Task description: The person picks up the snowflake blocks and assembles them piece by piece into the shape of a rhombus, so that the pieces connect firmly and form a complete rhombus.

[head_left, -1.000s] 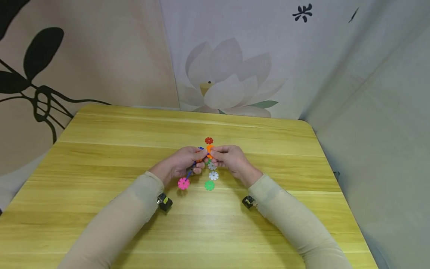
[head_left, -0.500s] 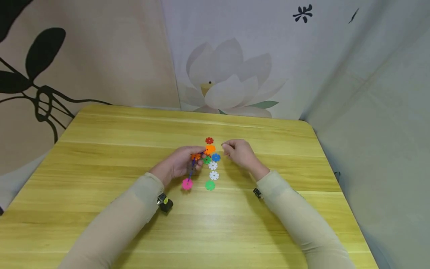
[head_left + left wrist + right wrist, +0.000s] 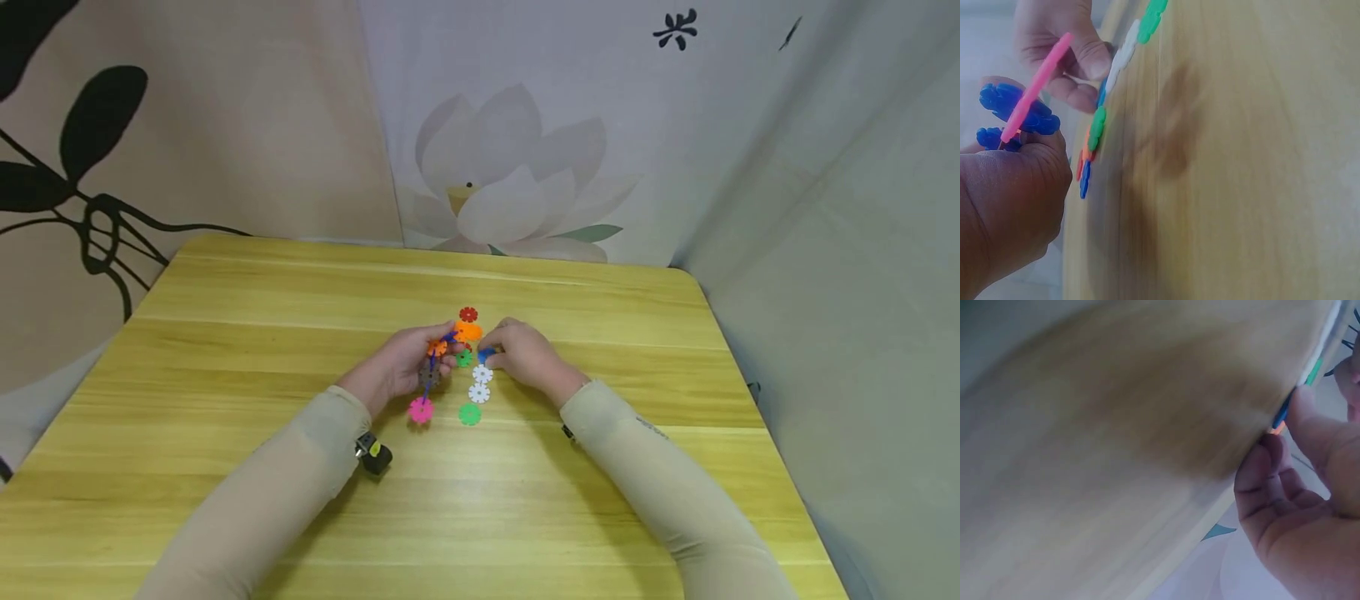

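My left hand (image 3: 401, 360) holds a joined string of notched plastic snowflake discs. A pink disc (image 3: 422, 410) hangs at its lower end, with an orange disc (image 3: 437, 347) higher up; a blue disc (image 3: 1038, 119) also shows in the left wrist view. Bright orange (image 3: 469, 332) shows just beyond the left fingertips; whether it all belongs to the string I cannot tell. On the table, my right hand (image 3: 527, 357) has its thumb and finger at a loose blue disc (image 3: 485, 356), pinching it; in the right wrist view the thumb partly covers this blue disc (image 3: 1281, 412).
Loose discs lie in a rough column on the wooden table (image 3: 300, 500): a red disc (image 3: 468, 314), a darker green disc (image 3: 464, 357), two white ones including the lower white disc (image 3: 479, 392), and a light green disc (image 3: 470, 414). A printed curtain (image 3: 517, 167) hangs behind.
My right hand let go at the left fingertips, drew back to the right, then came down to the blue disc. The left hand keeps its hold, and the string's pink end swung slightly right.
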### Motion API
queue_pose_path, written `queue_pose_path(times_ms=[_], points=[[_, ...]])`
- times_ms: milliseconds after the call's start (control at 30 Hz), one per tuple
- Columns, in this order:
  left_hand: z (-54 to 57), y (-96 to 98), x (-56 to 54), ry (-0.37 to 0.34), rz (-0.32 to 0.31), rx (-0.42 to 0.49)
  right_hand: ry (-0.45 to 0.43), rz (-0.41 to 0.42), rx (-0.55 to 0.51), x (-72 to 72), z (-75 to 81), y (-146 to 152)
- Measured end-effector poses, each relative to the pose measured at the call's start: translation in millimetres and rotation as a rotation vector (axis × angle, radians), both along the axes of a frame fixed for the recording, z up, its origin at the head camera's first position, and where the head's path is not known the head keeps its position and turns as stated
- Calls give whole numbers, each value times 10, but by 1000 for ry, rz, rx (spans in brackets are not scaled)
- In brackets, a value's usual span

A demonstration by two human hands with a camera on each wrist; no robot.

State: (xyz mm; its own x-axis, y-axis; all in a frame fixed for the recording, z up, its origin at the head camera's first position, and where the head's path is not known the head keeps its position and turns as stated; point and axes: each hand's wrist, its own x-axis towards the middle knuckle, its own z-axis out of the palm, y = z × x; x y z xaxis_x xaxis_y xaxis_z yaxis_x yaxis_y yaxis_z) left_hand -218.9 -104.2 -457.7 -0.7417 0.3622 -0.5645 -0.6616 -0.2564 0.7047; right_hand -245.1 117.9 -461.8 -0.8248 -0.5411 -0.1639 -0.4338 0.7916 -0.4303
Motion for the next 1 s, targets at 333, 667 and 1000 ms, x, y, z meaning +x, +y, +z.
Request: queue_pose_path(times_ms=[333, 667, 1000], points=[[9, -38, 28, -1, 6, -11, -38, -139, -166, -14, 50, 88], [8, -5, 23, 18, -32, 1, -34, -240, -379, -15, 209, 46], [-16, 10, 15, 20, -40, -15, -36, -224, -441, -22, 192, 7]])
